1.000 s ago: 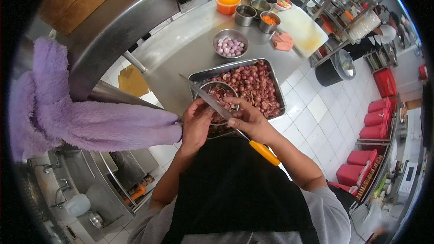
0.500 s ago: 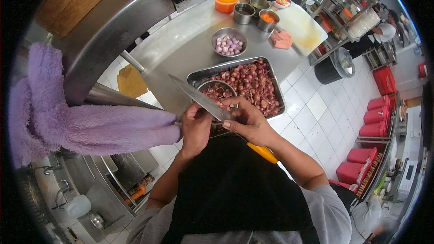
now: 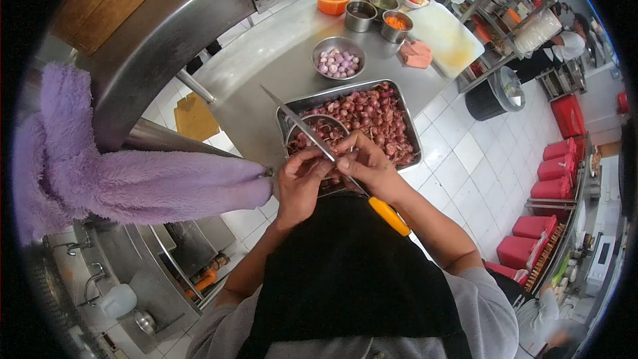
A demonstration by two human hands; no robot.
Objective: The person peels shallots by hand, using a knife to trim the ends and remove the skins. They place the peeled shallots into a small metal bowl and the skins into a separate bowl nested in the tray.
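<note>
My right hand [image 3: 375, 171] grips a knife [image 3: 389, 217] by the blade near its yellow-orange handle. The blade slants up and to the left, seen nearly edge-on. Close against it, the fingers of my left hand [image 3: 300, 187] are pinched together; whatever they hold is hidden. Both hands are over the near edge of a metal tray [image 3: 415, 134] full of unpeeled red shallots [image 3: 375, 116]. A round metal bowl [image 3: 327, 117] sits inside the tray at its left, with peelings or shallots in it, partly covered by my hands.
Behind the tray a metal bowl [image 3: 325, 45] holds peeled shallots. Several containers, a folded pink cloth [image 3: 416, 54] and a white cutting board [image 3: 458, 40] stand farther back. A purple towel [image 3: 166, 186] hangs at left. A bin [image 3: 488, 101] and a person [image 3: 565, 50] are at right.
The knife has turned from showing its broad side to nearly edge-on, and its handle shows more. My left hand has shifted slightly right, its fingers nearer my right hand.
</note>
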